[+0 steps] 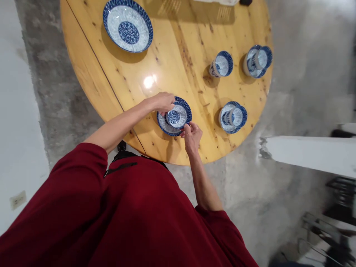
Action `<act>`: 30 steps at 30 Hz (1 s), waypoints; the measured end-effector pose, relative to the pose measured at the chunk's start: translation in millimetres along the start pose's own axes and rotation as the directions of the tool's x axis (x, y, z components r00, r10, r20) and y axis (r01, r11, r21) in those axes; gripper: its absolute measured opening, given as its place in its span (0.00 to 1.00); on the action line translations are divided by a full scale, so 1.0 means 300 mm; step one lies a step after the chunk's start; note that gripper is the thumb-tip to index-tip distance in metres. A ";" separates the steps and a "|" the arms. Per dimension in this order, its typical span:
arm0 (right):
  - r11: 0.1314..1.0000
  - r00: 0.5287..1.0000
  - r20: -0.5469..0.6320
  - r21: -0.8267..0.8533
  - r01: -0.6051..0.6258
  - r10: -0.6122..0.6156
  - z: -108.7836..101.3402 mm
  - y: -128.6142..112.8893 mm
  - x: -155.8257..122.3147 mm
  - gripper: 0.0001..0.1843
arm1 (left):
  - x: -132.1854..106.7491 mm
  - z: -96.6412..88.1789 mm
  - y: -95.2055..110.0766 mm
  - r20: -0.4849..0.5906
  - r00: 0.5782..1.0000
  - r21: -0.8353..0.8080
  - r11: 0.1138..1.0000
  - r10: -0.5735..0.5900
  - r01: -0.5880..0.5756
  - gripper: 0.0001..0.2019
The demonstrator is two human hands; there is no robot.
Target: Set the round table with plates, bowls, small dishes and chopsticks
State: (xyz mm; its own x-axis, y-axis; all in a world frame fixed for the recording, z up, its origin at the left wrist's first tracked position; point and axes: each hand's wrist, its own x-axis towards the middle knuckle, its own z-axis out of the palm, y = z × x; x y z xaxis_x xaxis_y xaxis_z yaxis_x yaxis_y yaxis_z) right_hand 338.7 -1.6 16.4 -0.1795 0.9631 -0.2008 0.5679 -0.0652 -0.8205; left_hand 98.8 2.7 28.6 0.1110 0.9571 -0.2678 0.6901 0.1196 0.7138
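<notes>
A small blue-and-white saucer [178, 115] is tilted on top of another saucer [165, 127] near the front edge of the round wooden table [172, 74]. My left hand [163, 102] curls over the top saucer's far left rim and grips it. My right hand [191, 134] pinches the same saucer's near right rim with its fingertips.
A large blue-and-white plate [128, 25] lies at the table's far left. A cup [221, 64] stands at the right, with stacked cups [257, 61] beyond it and another cup stack [232, 116] nearer. A white ledge [311, 152] juts out at the right above concrete floor.
</notes>
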 end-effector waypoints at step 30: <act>0.978 0.986 -0.099 0.172 -0.117 0.136 -0.011 -0.030 -0.031 0.16 | -0.184 -0.103 0.019 -0.152 0.983 0.225 0.965 -0.104 0.137 0.22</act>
State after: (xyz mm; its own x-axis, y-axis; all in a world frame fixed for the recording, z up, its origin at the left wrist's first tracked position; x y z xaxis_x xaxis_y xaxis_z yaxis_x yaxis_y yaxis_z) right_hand 338.1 -9.2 27.4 -0.0202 0.9664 -0.2563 0.4380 -0.2219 -0.8712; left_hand 74.5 -41.3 67.5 -0.0711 0.9683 -0.2393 0.8420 0.1869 0.5061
